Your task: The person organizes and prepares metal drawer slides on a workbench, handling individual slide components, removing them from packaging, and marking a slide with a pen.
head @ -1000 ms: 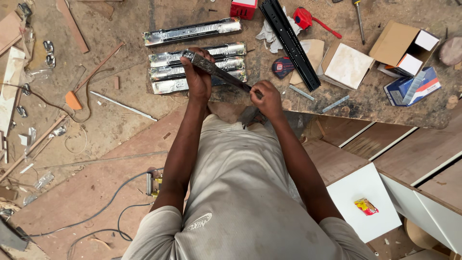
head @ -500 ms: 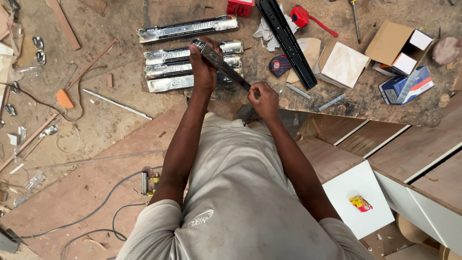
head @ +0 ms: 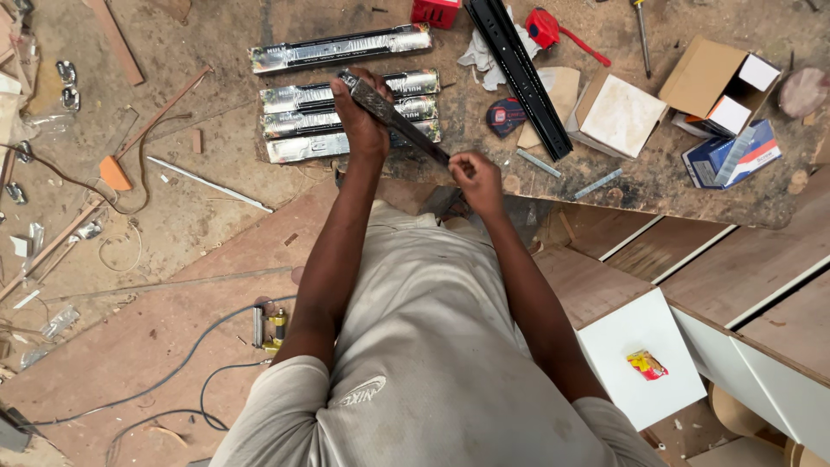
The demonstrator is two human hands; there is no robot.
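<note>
Dark metal drawer slide sits slanted between your hands: your right hand pinches its near end, your left hand wraps fingers around its far end, above foil-wrapped slide packs on the dusty worktop.

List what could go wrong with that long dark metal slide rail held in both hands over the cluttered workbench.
1. The long dark metal slide rail is gripped only at its ends, by the left hand and right hand; a sliding section might pinch a finger.
2. The foil-wrapped rail packs lie right beneath; a dropped rail would likely knock them.
3. The black cable trails across the brown board by the person; it could snag.
</note>
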